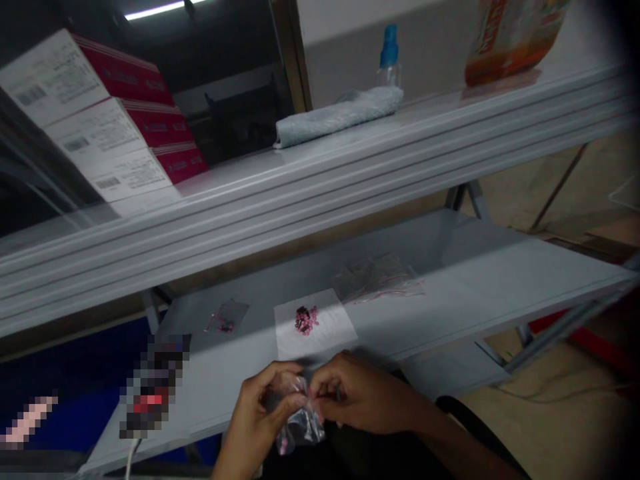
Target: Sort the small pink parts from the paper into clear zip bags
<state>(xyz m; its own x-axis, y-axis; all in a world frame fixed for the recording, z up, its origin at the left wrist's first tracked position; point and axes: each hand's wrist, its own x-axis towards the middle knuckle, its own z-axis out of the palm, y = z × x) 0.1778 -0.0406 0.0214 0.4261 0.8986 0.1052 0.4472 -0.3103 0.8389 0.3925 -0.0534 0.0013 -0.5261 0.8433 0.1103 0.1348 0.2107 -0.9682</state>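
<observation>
Near the front edge of the lower table, my left hand [265, 413] pinches one side of a small clear plastic bag [303, 430]. At the bag's upper right, the fingers of my right hand [353, 393] are closed on the plastic. Something pink shows at the bag's lower left corner; its kind is too small to tell. Just beyond my hands, a white sheet of paper [290, 343] lies on the table, bearing a pile of small pink and dark pieces [306, 321]. Left of it is another small clear bag [229, 317] with a few pinkish pieces inside.
Clear zip bags [377, 277] lie in a heap behind the paper. A blurred-out object [157, 383] with a cable is at the table's left. The raised shelf [320, 193] carries stacked boxes [135, 127], a folded cloth [340, 117], a spray bottle [389, 57] and an orange container [515, 40].
</observation>
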